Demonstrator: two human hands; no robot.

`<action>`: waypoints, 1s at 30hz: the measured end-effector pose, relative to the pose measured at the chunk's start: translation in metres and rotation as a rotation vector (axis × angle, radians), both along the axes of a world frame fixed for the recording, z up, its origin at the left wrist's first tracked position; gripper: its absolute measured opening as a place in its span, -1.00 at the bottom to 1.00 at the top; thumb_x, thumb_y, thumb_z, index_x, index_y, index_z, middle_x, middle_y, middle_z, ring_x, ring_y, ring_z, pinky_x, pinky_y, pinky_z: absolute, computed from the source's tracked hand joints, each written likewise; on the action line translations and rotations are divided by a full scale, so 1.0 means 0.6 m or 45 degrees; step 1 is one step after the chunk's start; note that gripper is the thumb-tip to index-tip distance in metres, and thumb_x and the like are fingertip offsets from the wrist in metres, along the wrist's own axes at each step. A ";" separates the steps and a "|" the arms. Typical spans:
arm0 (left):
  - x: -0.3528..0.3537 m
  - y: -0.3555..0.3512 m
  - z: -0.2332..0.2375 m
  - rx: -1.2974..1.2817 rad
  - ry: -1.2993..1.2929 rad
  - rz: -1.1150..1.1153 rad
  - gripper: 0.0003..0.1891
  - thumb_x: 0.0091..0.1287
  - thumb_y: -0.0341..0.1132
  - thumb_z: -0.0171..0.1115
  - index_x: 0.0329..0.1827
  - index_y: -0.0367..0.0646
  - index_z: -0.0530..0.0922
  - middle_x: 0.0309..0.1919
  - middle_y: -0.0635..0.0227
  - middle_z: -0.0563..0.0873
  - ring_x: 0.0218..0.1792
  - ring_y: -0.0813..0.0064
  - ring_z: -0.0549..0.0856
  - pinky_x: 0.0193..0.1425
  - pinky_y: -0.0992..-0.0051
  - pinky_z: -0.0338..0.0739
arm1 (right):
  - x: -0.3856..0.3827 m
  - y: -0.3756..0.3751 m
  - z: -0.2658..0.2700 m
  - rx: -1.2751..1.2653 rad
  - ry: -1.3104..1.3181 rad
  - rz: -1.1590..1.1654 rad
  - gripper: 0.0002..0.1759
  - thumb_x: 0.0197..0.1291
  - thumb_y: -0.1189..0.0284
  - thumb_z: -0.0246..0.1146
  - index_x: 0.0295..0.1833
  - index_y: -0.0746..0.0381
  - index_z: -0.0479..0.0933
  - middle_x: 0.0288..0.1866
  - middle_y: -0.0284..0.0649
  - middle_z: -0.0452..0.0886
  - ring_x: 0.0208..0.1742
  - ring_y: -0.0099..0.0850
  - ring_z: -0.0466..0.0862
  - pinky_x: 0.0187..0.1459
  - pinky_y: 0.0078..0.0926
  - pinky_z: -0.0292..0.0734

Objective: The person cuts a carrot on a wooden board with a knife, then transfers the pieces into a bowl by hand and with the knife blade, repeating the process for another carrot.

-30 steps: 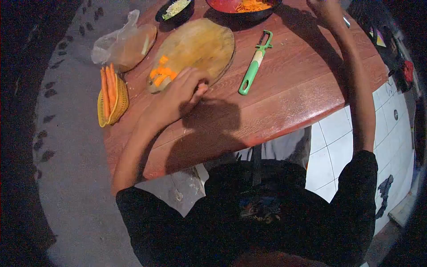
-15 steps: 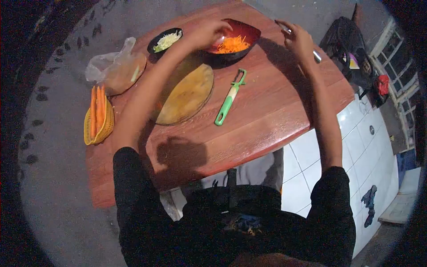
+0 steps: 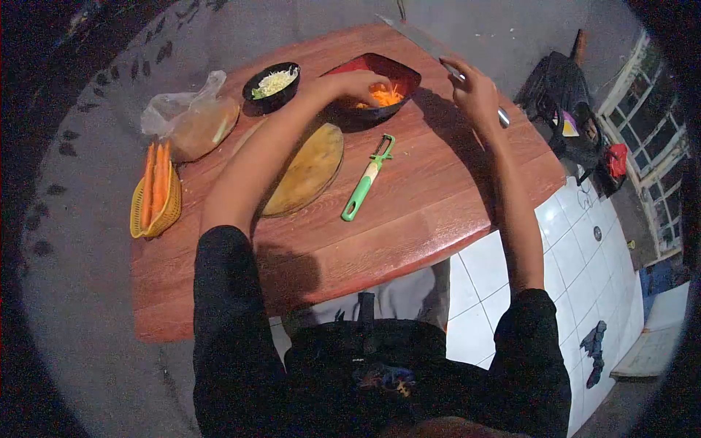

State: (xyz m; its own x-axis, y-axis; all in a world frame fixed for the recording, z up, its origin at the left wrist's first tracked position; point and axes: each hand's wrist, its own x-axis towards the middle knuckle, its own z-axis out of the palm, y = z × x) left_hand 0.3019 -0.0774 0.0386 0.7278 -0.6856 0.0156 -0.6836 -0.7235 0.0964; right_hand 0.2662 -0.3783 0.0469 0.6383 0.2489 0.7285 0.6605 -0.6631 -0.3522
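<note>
My left hand [image 3: 361, 87] is down inside a black bowl with a red interior [image 3: 406, 71], its bent fingers closed around shredded carrot [image 3: 387, 95]. The fingertips are partly hidden among the shreds. In my right hand [image 3: 475, 93] is a knife [image 3: 412, 38], held by its metal handle beyond the table's far right edge. Its blade points away to the upper left. A green and cream peeler [image 3: 367, 177] lies on the table below the bowl. Under my left forearm is a round wooden cutting board [image 3: 310, 166], partly covered by the arm.
On the wooden table [image 3: 431, 190] stands a small black bowl [image 3: 252, 101] of pale shreds. To the left are a clear plastic bag [image 3: 175, 117] beside a round board, and a yellow basket [image 3: 170, 208] with carrots [image 3: 154, 182]. A black bag [image 3: 551, 91] is beyond the right edge.
My left hand has lowered from above the bowl's rim into the shredded carrot. The right hand keeps the knife, whose blade now shows more fully. The whole view has shifted slightly.
</note>
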 end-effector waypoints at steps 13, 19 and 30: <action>0.016 0.024 0.072 -0.283 0.479 0.128 -0.66 0.39 -0.23 0.35 0.14 -0.19 0.63 0.06 0.25 0.77 0.08 0.36 0.70 0.18 0.27 0.59 | -0.004 0.002 0.003 0.060 0.030 -0.040 -0.58 0.26 0.53 0.31 0.22 -0.03 0.67 0.07 -0.03 0.73 -0.08 -0.02 0.76 -0.08 -0.21 0.62; 0.018 0.031 0.062 -0.350 0.114 -0.022 -0.67 0.31 -0.42 0.36 0.14 -0.14 0.64 0.06 0.24 0.75 0.02 0.31 0.71 0.06 0.29 0.62 | -0.006 0.005 0.002 0.092 0.006 0.020 -0.51 0.20 0.60 0.28 0.23 -0.02 0.66 -0.01 -0.02 0.74 -0.21 -0.13 0.77 -0.18 -0.28 0.61; -0.013 0.021 0.019 -0.362 0.029 -0.024 -0.70 0.34 -0.32 0.36 0.09 -0.17 0.62 -0.05 0.27 0.74 -0.04 0.39 0.69 0.06 0.30 0.61 | 0.021 0.002 -0.012 0.052 -0.061 0.039 -0.33 0.05 0.74 0.13 0.28 0.00 0.64 -0.07 -0.06 0.76 -0.28 -0.40 0.78 -0.28 -0.38 0.59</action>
State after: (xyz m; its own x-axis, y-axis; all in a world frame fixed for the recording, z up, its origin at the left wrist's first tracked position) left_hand 0.2943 -0.0650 0.0498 0.7174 -0.6695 0.1927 -0.6919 -0.6524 0.3093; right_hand 0.2787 -0.3772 0.0397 0.5950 0.2373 0.7679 0.6971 -0.6278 -0.3462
